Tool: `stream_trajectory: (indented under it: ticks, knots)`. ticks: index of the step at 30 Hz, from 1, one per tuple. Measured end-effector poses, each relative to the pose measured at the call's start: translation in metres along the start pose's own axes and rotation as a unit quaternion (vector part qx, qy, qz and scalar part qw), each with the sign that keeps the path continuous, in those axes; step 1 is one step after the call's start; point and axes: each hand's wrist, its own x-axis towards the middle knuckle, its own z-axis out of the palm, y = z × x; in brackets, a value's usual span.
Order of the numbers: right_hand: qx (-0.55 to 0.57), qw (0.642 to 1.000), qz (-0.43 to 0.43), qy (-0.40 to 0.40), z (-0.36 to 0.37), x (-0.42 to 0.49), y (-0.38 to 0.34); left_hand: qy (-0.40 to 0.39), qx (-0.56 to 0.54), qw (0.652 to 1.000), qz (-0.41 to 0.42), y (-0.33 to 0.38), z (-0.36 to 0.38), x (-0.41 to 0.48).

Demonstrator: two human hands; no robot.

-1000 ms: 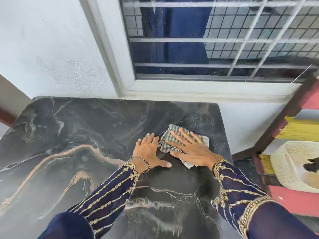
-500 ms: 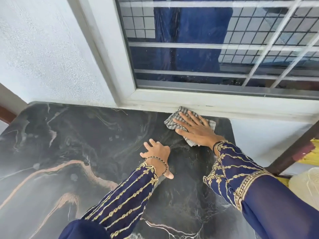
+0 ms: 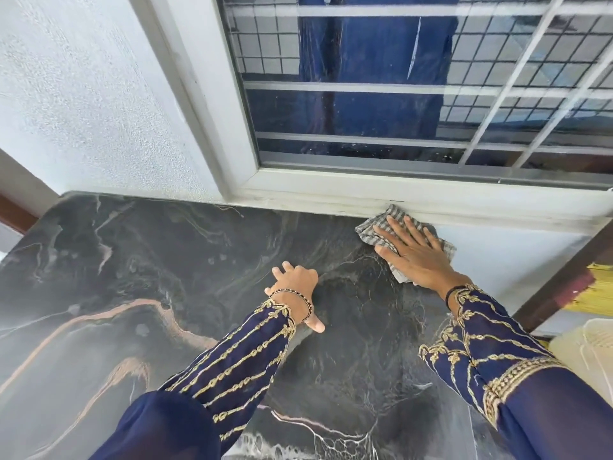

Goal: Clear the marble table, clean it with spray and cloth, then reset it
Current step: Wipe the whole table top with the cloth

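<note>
Dark marble surface (image 3: 132,277) sits under a barred window (image 3: 365,111). Left grip (image 3: 295,287) rests mid-surface holding nothing, fingers loosely bent I think. Right grip (image 3: 414,257) is flat with fingers spread, pressing the checked cloth (image 3: 365,232) down at the far right corner, against the sill (image 3: 331,197).

Dark marble table (image 3: 132,260) with pale and copper veins, 1 checked cloth (image 3: 369,229) on its far right corner
</note>
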Motion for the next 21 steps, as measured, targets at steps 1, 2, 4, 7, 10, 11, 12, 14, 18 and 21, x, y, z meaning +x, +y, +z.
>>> stream_trajectory:
  ticks: [1, 2, 4, 7, 10, 11, 12, 14, 18, 21]
  knots:
    - [0.001, 1.000, 0.007, 0.001, -0.001, -0.001, 0.002, 0.005, -0.005, 1.000, 0.000, -0.001, 0.000, 0.000]
    - [0.003, 1.000, 0.015, 0.002, 0.001, -0.002, 0.002, 0.008, -0.012, 1.000, -0.003, -0.001, 0.000, -0.001]
    - [0.007, 0.999, 0.031, 0.007, 0.003, -0.003, -0.003, 0.014, -0.035, 0.999, -0.015, 0.000, -0.001, -0.003]
    - [0.004, 0.998, 0.060, 0.014, 0.011, -0.013, -0.009, 0.024, -0.055, 0.998, -0.024, 0.001, -0.001, -0.007]
    - [0.000, 0.997, 0.073, 0.021, 0.015, -0.028, -0.013, 0.034, -0.071, 0.997, -0.024, -0.001, 0.000, -0.009]
    - [-0.001, 0.997, 0.076, 0.023, 0.017, -0.034, -0.015, 0.032, -0.080, 0.996, -0.024, -0.001, 0.000, -0.009]
    - [-0.001, 0.997, 0.078, 0.027, 0.020, -0.042, -0.017, 0.033, -0.088, 0.995, -0.023, -0.001, 0.002, -0.011]
    - [-0.003, 0.996, 0.083, 0.031, 0.027, -0.058, -0.020, 0.056, -0.106, 0.993, -0.020, -0.002, 0.004, -0.015]
    - [0.000, 0.996, 0.088, 0.029, 0.044, -0.097, -0.035, 0.128, -0.144, 0.981, 0.000, -0.013, 0.013, -0.033]
    - [-0.005, 0.996, 0.087, 0.028, 0.058, -0.130, -0.047, 0.206, -0.216, 0.954, 0.028, -0.017, 0.040, -0.058]
